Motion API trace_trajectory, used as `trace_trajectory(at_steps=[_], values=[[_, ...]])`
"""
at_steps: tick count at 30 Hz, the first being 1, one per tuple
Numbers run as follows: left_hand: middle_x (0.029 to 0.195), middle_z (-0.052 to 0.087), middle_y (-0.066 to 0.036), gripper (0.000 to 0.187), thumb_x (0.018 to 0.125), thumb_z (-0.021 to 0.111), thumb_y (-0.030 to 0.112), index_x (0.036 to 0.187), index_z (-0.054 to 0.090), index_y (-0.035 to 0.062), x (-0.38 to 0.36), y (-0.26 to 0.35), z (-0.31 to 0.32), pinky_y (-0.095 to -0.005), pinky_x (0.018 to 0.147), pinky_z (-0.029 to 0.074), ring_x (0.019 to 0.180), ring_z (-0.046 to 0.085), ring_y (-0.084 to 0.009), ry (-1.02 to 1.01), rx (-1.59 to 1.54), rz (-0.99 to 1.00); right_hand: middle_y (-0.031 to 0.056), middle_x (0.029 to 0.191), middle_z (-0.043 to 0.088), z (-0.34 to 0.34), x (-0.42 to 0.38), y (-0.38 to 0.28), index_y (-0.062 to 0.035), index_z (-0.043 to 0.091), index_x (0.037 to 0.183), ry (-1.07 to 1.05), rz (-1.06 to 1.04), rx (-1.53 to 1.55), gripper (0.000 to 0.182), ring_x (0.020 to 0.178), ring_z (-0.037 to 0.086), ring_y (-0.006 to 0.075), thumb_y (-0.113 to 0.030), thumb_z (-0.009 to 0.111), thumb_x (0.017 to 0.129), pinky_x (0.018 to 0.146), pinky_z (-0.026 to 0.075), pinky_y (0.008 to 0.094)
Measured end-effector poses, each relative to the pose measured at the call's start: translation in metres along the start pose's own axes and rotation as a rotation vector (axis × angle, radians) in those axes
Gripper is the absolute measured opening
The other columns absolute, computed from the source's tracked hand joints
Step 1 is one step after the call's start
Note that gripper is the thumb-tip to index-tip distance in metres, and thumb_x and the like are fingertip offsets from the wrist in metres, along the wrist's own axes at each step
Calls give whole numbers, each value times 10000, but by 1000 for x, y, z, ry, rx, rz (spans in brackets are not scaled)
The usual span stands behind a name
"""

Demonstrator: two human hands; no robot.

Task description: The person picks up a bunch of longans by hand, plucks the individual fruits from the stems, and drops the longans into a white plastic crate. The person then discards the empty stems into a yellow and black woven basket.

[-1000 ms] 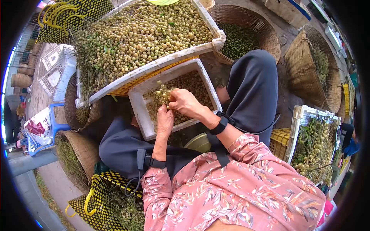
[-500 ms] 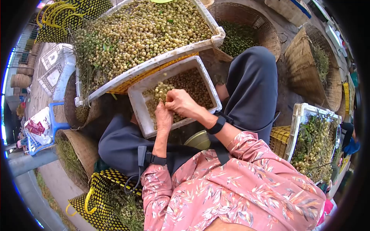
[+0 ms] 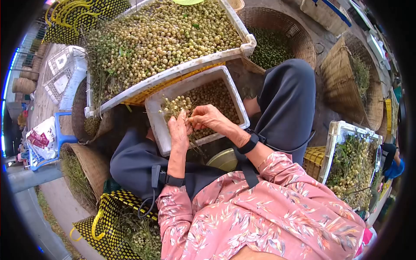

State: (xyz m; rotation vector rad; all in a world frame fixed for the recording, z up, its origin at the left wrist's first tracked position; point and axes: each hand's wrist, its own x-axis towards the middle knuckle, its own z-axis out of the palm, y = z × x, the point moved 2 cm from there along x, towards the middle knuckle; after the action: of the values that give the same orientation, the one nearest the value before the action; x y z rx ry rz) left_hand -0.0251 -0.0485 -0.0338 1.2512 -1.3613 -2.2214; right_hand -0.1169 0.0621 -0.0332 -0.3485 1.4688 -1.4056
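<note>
My left hand [image 3: 177, 131] is closed around a bunch of small round yellow-brown fruit [image 3: 178, 104] on thin stems. The fruit end points away from me, and the stems [image 3: 197, 146] hang out below the hand. Beside it, my right hand [image 3: 212, 118] has its fingertips pinched at the stems, close to the left fingers; the exact contact is partly hidden. Both hands are over a white foam box [image 3: 161, 138], which holds many loose fruits [image 3: 219, 96] of the same kind.
Beyond the box, a large white crate [image 3: 173, 70] is heaped with fruit. Wicker baskets [image 3: 346, 82] stand around me. A black-and-yellow woven bag [image 3: 102, 223] with stems is at lower left, and a white crate [image 3: 333, 149] of fruit bunches at right. A blue stool [image 3: 65, 130] stands left.
The bunch has tilted left, and its stems now show below my hands. My left hand has turned and opened slightly; my right hand has shifted a little to the right.
</note>
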Motion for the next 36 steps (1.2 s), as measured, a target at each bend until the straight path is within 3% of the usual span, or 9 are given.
trace_trajectory(at_steps=[3,6,11,15,17,21,26,32,36], values=[[563,397,75,163,917,579,227,815,515,117,-4,5,-4,-194,369,231,433,335,-26,-86,-6,-31,-2,656,578,-6,3,-4,-24,614,829,39,-75,18,195,574,515,74,-206,685,830,528,416,230],[583,431,59,165,924,564,227,837,514,96,0,-10,4,-211,375,280,442,368,-49,10,301,128,-12,638,560,-17,-2,-22,-33,585,777,289,-438,-680,192,566,504,65,-186,692,821,527,410,217],[637,552,-80,210,920,550,197,880,559,-9,15,-24,-14,-342,558,407,582,519,-201,83,587,280,-20,701,588,-29,-14,-57,-44,604,821,-60,-118,229,193,606,542,77,-193,724,796,561,427,219],[779,625,-210,239,919,540,185,977,571,-44,2,-8,-4,-420,663,452,726,597,-357,144,819,453,70,913,540,-32,-9,-57,-21,579,1053,546,-757,-1071,385,773,555,161,-216,736,761,652,456,267],[786,635,-161,253,922,540,190,1017,574,-42,2,-12,-2,-381,683,463,736,596,-283,136,876,580,103,912,523,-24,-3,-57,-24,568,1120,282,-533,-455,383,780,552,207,-181,687,792,704,470,320],[901,639,-236,262,915,545,189,1087,576,-6,-14,1,14,-421,713,471,855,619,-390,103,1001,455,117,855,565,-5,13,-48,-20,569,1130,115,-533,-526,379,776,566,232,-144,677,789,699,473,337],[810,600,-278,252,918,534,191,1099,549,16,-16,-13,13,-504,650,441,802,575,-459,2,971,563,188,776,626,-13,11,-39,30,621,868,244,-461,-400,214,724,623,300,-142,600,741,644,493,379],[786,596,-262,252,913,543,180,1084,554,-5,-13,-16,10,-489,630,442,766,573,-447,-27,1031,588,95,629,594,-40,12,-40,4,607,754,487,-321,-45,182,574,546,154,-174,643,750,567,453,307],[799,597,-263,260,912,543,180,1087,551,-11,-18,-7,14,-488,632,444,776,577,-445,-21,1076,572,130,951,531,-33,-6,-62,-36,551,1160,511,-618,-662,408,823,554,224,-55,565,752,731,467,316]])
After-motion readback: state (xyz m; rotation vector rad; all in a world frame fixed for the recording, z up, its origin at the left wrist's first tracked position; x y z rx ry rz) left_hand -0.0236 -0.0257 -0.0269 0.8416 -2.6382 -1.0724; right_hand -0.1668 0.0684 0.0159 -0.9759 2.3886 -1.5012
